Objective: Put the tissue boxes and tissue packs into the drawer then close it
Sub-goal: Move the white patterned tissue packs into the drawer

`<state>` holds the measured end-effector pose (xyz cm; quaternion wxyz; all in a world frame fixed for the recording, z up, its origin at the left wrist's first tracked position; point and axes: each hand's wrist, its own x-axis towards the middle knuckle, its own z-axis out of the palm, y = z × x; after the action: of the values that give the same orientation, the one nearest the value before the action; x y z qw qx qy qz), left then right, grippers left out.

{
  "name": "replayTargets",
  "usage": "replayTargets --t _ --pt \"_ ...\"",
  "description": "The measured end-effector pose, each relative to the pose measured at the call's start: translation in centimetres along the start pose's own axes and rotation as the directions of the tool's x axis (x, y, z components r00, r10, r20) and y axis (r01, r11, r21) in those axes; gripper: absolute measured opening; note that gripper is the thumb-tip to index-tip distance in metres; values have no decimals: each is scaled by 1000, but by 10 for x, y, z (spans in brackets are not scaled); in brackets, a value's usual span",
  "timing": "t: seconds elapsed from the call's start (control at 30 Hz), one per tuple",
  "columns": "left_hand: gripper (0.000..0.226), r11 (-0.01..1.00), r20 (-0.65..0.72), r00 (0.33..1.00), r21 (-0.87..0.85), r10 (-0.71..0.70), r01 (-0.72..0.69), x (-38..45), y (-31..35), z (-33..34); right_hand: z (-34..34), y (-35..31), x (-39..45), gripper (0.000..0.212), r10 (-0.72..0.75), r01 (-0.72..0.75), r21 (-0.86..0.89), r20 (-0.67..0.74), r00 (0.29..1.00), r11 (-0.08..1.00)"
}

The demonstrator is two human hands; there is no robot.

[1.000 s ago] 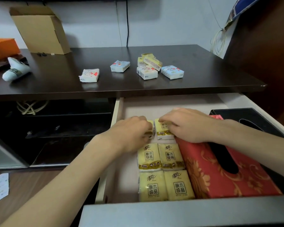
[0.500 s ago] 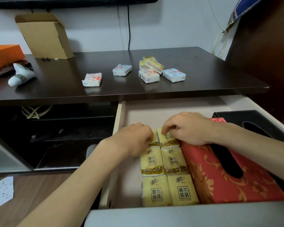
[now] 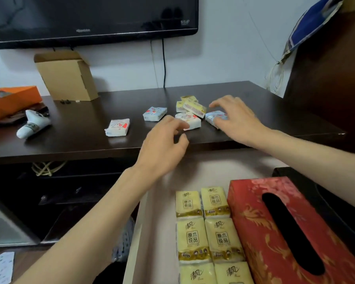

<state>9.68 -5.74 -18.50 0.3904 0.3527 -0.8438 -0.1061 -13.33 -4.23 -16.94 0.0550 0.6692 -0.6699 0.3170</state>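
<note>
The drawer [image 3: 211, 171] stands open below the dark table [image 3: 80, 138]. In it lie several yellow tissue packs [image 3: 209, 236] in two columns, with a red tissue box [image 3: 252, 232] beside them and a black tissue box [image 3: 328, 201] at the right. On the table lie a white-red pack [image 3: 117, 127], a blue-white pack [image 3: 154, 113], stacked yellow packs [image 3: 191, 105], a white pack [image 3: 191, 119] and a light blue pack [image 3: 213, 116]. My left hand [image 3: 164, 144] hovers with loosely curled fingers just before the white pack, holding nothing. My right hand [image 3: 236, 119] reaches over the light blue pack, thumb touching it.
A cardboard box [image 3: 67, 76], an orange box [image 3: 10, 101] and a white object [image 3: 33, 124] sit at the table's left and back. A TV [image 3: 90, 15] hangs above. Cables [image 3: 45, 168] lie under the tabletop. Paper [image 3: 0, 267] lies on the floor.
Both hands let go of the yellow packs in the drawer and rose to the tabletop, towards the packs lying there. The view tilted upward.
</note>
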Motion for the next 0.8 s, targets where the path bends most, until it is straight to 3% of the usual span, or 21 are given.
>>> replayTargets --t 0.2,0.37,0.53,0.8 --pt "41 978 278 961 200 -3 -55 65 -22 40 18 28 30 34 109 -99 -72 156 982 992" --pt "25 961 130 990 260 59 -91 61 -43 44 22 46 38 38 219 -217 -29 85 972 976" --pt "21 955 172 984 279 56 -104 65 -60 25 29 36 36 49 132 -124 -162 39 991 979" --pt "20 991 -74 992 76 -105 111 81 -74 9 24 34 32 82 303 -304 -6 -16 953 953"
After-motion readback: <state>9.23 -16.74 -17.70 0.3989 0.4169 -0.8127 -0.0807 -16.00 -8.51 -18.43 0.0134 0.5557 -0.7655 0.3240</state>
